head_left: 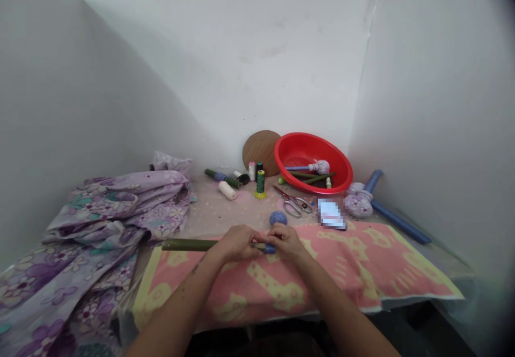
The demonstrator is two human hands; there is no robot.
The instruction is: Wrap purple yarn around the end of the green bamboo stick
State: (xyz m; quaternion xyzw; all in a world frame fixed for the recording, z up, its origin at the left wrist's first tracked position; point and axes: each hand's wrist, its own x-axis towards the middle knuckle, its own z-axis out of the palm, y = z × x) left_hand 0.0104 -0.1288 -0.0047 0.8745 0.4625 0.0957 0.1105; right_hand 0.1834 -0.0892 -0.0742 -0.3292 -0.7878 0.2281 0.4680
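A green bamboo-like stick [187,245] lies level over the pink and yellow towel [265,287], its bare end pointing left. My left hand [241,242] is closed round it near its right part. At the right end, blue yarn [270,249] is wound round the stick. There my right hand [285,241] pinches with its fingertips close to the left hand's; the thread between them is too fine to make out. Just behind my right hand rests a ball of blue yarn [278,218].
Behind the towel lie scissors [295,201], thread spools [260,182] and a phone-like object [332,215]. A red basin [314,185] holding sticks leans near the wall. Blue-wrapped sticks [402,223] lie right, floral cloth [100,228] is heaped left, and a yarn-wrapped green stick [223,177] lies behind.
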